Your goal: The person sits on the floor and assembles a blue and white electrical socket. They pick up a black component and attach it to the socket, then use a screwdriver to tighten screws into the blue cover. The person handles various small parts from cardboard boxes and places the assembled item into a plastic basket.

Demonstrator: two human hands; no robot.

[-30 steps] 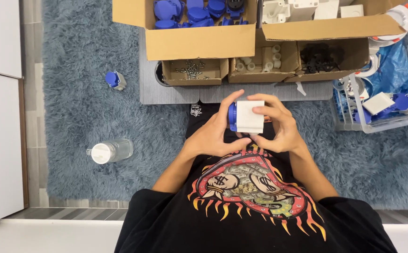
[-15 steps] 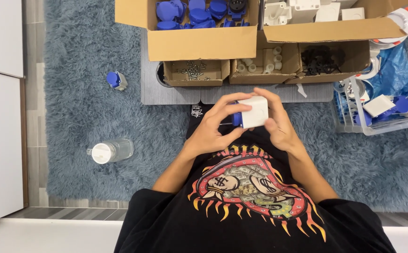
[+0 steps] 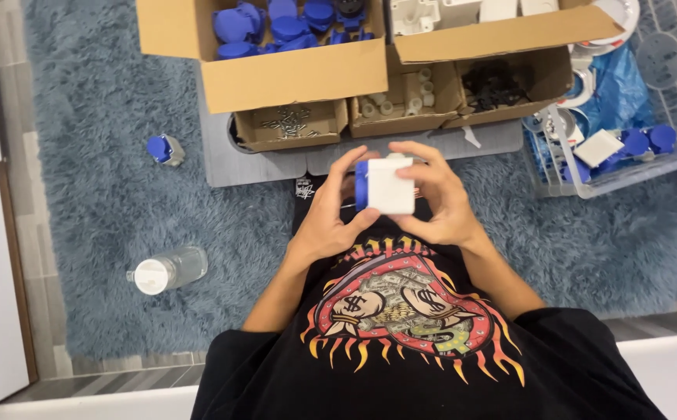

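Shaggy blue-grey rug [image 3: 105, 117] over wood-look floor, grey mat [image 3: 276, 159] at the top. Cardboard boxes sit on the mat: one with blue plastic parts [image 3: 284, 23], one with white housings [image 3: 463, 12], low trays of screws [image 3: 288, 120], white caps [image 3: 401, 97] and black bits [image 3: 494, 82]. Clear bin [image 3: 626, 155] on the right, plastic bottle [image 3: 167, 271] lying on the rug on the left. White boxy housing with a blue side piece [image 3: 389, 185] is held mid-air above the lap, just below the mat edge. Left hand [image 3: 334, 214] cups its blue side, fingers curled around it. Right hand [image 3: 443, 198] wraps the white face, fingers closed over the top edge.
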